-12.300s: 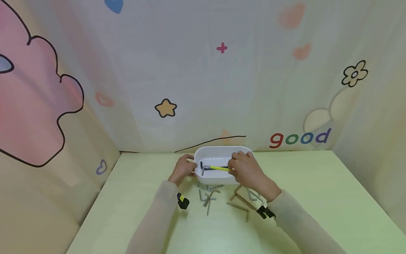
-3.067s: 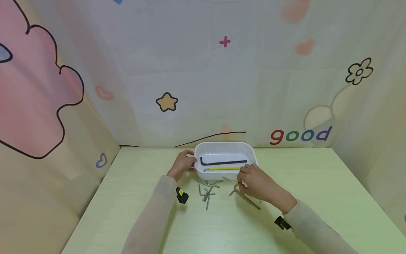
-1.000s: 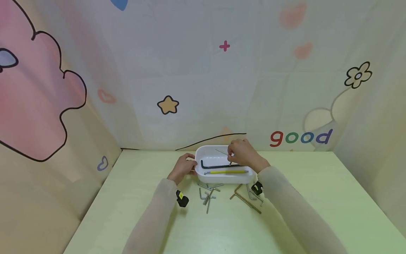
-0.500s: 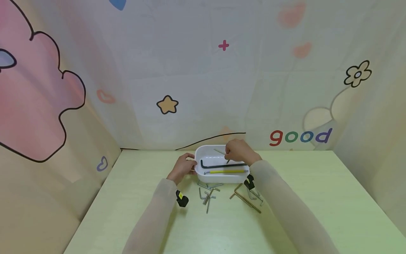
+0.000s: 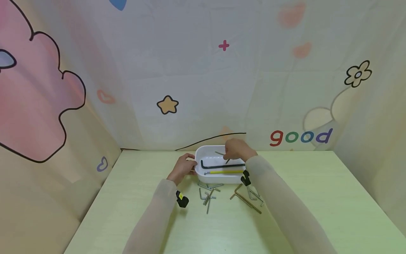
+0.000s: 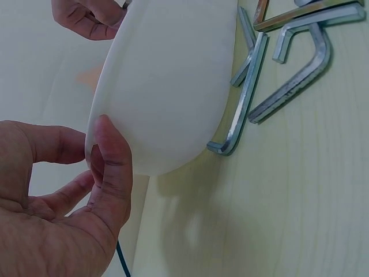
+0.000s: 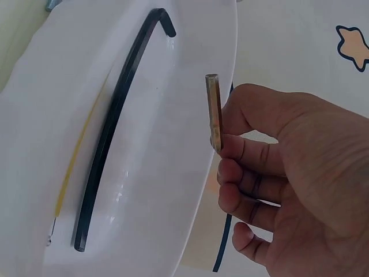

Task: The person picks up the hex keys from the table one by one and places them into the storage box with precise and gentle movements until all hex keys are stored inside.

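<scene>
Left hand (image 6: pixel 66 196): thumb and fingers pinch the rim of the white tray (image 5: pixel 219 179) at its left end. Right hand (image 5: pixel 238 149): fingertips grasp a brassy hex key (image 7: pixel 214 112), held over the tray's far side; can't tell if it touches the tray. Below the right fingers, in tray: black hex key (image 7: pixel 118 121), then yellow-sleeved key (image 5: pixel 222 172), farther from those fingers, toward the person. On the table (image 5: pixel 206 234): silver hex keys (image 6: pixel 245 98) near left fingers, person's side; copper-coloured keys (image 5: pixel 245 201) in front of right fingers, also person's side.
</scene>
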Demonstrator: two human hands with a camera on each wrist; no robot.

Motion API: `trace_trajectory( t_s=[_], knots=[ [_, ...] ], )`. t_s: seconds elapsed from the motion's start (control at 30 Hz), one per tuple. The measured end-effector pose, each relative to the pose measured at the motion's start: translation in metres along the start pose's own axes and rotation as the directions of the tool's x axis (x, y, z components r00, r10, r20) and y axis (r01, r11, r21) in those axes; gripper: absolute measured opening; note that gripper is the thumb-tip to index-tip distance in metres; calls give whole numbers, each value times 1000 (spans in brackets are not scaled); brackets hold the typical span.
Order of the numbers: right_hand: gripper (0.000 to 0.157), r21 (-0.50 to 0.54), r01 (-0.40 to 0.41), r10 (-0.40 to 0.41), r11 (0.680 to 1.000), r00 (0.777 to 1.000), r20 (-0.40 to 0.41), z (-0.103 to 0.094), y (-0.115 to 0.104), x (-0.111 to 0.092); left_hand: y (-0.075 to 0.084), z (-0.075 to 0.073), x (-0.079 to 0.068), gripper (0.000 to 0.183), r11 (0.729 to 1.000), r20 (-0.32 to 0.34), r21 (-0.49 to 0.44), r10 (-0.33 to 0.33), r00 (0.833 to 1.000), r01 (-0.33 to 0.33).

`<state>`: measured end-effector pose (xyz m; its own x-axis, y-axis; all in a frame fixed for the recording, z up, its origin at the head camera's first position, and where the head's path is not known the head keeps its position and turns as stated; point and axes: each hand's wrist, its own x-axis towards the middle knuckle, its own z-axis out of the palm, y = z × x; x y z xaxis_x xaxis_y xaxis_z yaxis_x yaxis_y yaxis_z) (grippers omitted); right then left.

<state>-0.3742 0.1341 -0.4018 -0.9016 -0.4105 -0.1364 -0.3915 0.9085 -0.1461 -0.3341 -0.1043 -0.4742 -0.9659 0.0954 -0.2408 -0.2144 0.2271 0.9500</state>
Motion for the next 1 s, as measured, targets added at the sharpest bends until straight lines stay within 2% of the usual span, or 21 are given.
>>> trace_trajectory(
  t_s=[0.2, 0.4, 0.67, 1.0],
  knots=[
    [14, 0, -31, 31, 1000, 1000, 4, 3, -2, 2, 1, 1, -1, 38, 1000, 2, -8, 5, 1000, -5],
    [15, 13, -14, 14, 1000, 1000, -7, 5, -5, 0, 0, 0, -2, 39, 1000, -3, -11, 11, 1000, -11],
    [27, -60, 65, -71, 996, 994, -88, -1, -17, -13, 0, 1, -1, 39, 1000, -15, -12, 8, 1000, -8],
    [30, -45, 72, -79, 996, 983, -168, 2, -20, -29, -1, 3, 0, 37, 1000, -27, -15, 9, 1000, -10]
  ],
)
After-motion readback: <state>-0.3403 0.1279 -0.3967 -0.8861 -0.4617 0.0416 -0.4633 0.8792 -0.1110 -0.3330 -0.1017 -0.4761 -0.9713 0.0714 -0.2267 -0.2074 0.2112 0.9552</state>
